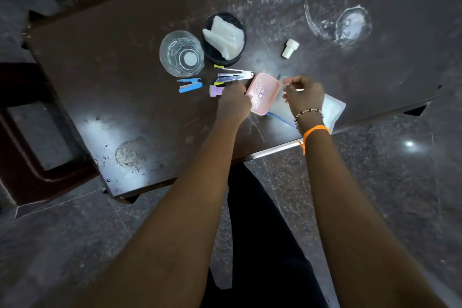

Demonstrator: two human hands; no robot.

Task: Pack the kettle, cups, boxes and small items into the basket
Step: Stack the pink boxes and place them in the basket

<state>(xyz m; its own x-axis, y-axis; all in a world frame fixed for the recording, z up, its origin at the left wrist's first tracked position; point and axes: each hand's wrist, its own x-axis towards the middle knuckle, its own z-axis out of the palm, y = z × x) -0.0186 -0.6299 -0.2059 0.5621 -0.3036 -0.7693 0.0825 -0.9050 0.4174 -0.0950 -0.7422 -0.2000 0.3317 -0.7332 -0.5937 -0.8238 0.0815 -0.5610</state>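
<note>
On the dark table a small pink plastic box (265,94) lies near the front edge. My left hand (233,104) has its fingers curled at the box's left edge and holds it; the fingertips are hidden. My right hand (303,94) hovers just right of the box and pinches a thin white stick (300,90). Left of the box lie an opened metal stapler (235,75), a purple item (215,90) partly under my left hand, and a blue stapler (190,85). A clear glass cup (182,53) stands behind them.
A black round basket (240,56) holding white tissues stands beside the glass. A small white cap (290,49) lies to the right. A clear plastic bag (333,107) with a blue string (280,119) lies under my right wrist at the table's (125,82) edge.
</note>
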